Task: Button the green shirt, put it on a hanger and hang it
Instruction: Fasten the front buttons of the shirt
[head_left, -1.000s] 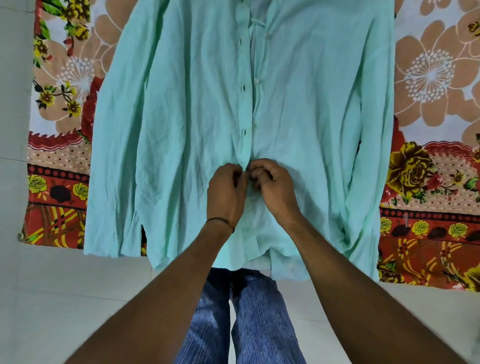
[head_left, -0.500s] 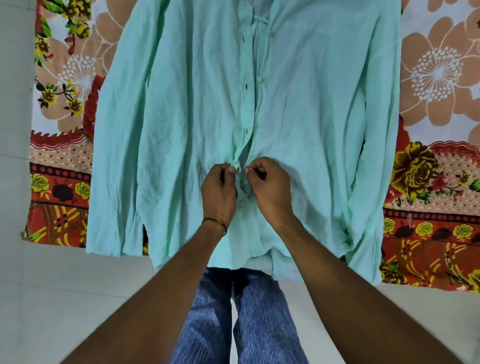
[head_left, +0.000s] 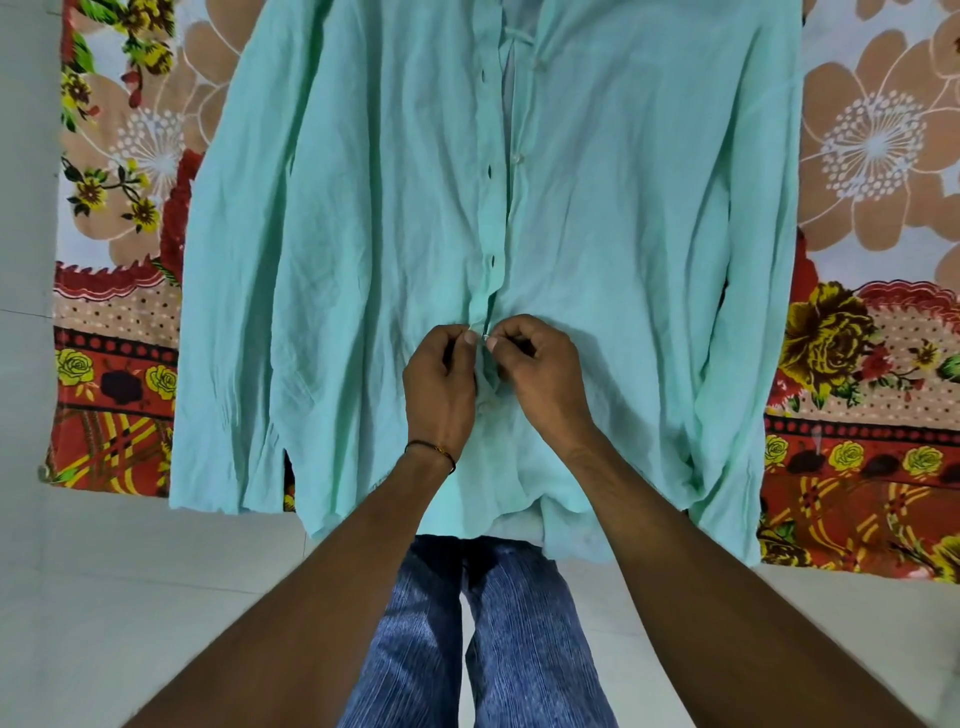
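The green shirt (head_left: 363, 234) lies spread face up on a flowered bedsheet, collar away from me, hem toward me. Its front placket runs down the middle; the upper part gapes open with buttons and buttonholes apart. My left hand (head_left: 441, 384) pinches the buttonhole edge of the placket low on the shirt. Right beside it, my right hand (head_left: 535, 374) pinches the button edge, thumb tips nearly touching at a small button. One closed button shows just below my hands. No hanger is in view.
The flowered bedsheet (head_left: 878, 171) covers the surface under the shirt and ends near me. Pale floor tiles (head_left: 130, 597) lie below its edge. My legs in blue striped trousers (head_left: 498, 639) stand between my forearms.
Both hands have shifted slightly up the placket, from the lower button to the one above it, and now pinch the two edges together there.
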